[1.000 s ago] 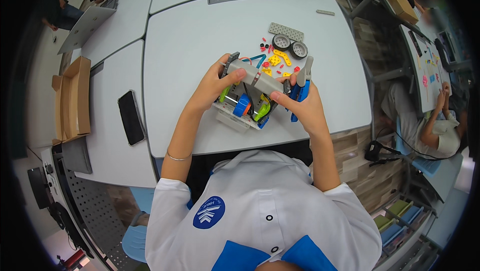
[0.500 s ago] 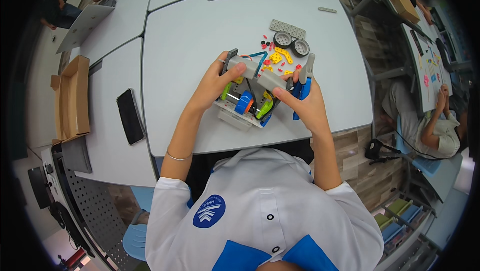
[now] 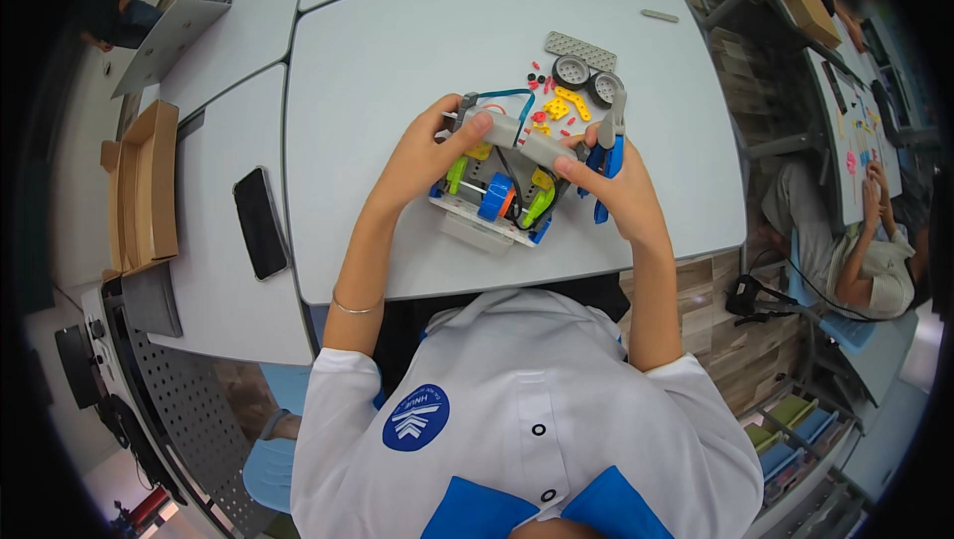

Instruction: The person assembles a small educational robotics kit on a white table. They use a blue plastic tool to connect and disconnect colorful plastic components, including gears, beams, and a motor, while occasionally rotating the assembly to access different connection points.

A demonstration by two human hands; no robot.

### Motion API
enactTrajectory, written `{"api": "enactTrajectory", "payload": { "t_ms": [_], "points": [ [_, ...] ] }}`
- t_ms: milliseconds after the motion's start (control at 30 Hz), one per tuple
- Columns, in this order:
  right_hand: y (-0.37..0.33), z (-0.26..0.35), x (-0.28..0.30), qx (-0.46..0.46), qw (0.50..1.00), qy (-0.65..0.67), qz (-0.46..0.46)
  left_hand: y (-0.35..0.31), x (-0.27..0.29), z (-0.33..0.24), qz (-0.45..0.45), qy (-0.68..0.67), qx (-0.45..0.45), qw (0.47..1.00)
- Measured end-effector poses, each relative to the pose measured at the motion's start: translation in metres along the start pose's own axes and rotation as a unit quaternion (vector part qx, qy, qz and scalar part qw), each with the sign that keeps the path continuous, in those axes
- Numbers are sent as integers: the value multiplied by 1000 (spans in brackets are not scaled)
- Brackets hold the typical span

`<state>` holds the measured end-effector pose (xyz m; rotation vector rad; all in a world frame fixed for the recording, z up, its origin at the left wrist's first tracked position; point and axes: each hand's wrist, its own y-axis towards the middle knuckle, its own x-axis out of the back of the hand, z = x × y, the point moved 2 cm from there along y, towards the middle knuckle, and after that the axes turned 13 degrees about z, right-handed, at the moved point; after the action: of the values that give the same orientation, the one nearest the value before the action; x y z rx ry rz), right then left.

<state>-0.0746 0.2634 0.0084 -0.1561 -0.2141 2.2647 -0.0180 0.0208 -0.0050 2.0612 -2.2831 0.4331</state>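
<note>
Now we are finding the model (image 3: 509, 163) tilted, its blue wheel (image 3: 495, 198) showing more than a second ago; its inside is seemingly becoming easier to inspect. Left hand (image 3: 435, 150) and right hand (image 3: 630, 181) are closing around its grey bar (image 3: 546, 150) above the table's (image 3: 378, 47) near side, the right also keeping pliers (image 3: 616, 151).

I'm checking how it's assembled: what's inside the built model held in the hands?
Inside the model, a blue-and-orange wheel and lime-green pieces show. Whatever lies behind the gray housings, left hand and right hand is covered; the model's underside can't be seen.
</note>
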Motion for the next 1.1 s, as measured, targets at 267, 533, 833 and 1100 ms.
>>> {"api": "enactTrajectory", "payload": {
  "t_ms": [267, 533, 833, 1100],
  "points": [
    [4, -14, 11, -31, 998, 51, -36, -8, 10, 2, 95, -49, 9, 994],
    [5, -18, 13, -45, 996, 61, -57, -12, 11, -4, 159, -149, -11, 976],
    [8, -22, 16, -5, 995, 60, -79, -9, 4, -9, 166, -226, -39, 959],
    [-3, -10, 13, 101, 981, -104, -132, -8, 1, -9, 86, -258, -61, 960]
  ]
}}
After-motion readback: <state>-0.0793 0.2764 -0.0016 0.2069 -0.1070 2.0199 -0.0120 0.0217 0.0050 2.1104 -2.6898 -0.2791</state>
